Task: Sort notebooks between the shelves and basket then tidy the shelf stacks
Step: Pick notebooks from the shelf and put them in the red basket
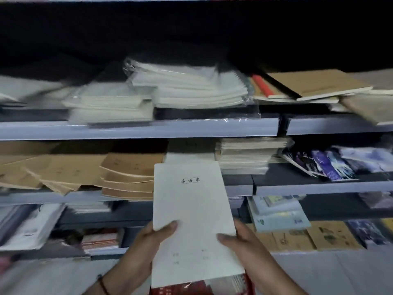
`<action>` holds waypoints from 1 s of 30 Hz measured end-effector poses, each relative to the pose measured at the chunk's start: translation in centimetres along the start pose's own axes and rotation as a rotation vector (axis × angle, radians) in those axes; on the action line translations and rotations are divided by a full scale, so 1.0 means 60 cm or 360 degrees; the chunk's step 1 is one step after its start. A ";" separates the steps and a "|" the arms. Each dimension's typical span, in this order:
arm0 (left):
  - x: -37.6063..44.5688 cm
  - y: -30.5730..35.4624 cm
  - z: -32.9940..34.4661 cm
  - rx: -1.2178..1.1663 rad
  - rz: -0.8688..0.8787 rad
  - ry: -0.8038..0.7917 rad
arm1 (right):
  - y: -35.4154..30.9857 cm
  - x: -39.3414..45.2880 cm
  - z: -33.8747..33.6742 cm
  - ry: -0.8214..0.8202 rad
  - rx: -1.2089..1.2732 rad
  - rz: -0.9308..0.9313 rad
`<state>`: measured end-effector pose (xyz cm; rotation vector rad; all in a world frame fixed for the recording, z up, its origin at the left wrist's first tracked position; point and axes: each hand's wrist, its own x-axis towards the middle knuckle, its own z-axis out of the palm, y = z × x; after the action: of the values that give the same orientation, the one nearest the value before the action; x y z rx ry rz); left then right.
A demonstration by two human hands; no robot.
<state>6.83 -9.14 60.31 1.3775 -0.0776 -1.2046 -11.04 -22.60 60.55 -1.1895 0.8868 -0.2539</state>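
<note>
Both hands gripped a white notebook (191, 213) by its near half, left hand (148, 241) and right hand (242, 245) thumbs on the cover, its far edge aimed at the white stack (189, 154) on the middle shelf (319, 188), seemingly to slide it in squarely.

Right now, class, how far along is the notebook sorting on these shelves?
Partway, at a guess. Done: white packs sit stacked on the upper shelf. In hand: the left hand and right hand hold a white notebook toward the middle shelf. Left: the brown notebooks lie fanned and crooked, needing tidying.
</note>
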 end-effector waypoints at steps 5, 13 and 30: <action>0.032 0.057 -0.042 0.0101 0.0048 -0.0122 | -0.021 0.079 0.049 0.0197 -0.0081 -0.0041; 0.150 0.127 -0.045 0.0586 0.0336 0.0012 | -0.108 0.257 0.072 0.0488 -0.0067 0.0019; 0.280 0.174 -0.083 0.2615 0.0890 0.0576 | -0.068 0.315 0.082 0.0520 -0.1845 -0.0225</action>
<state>23.98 -19.70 57.04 2.6432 -1.3241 -0.1853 5.83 -32.19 55.86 -2.3324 1.2887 -0.0190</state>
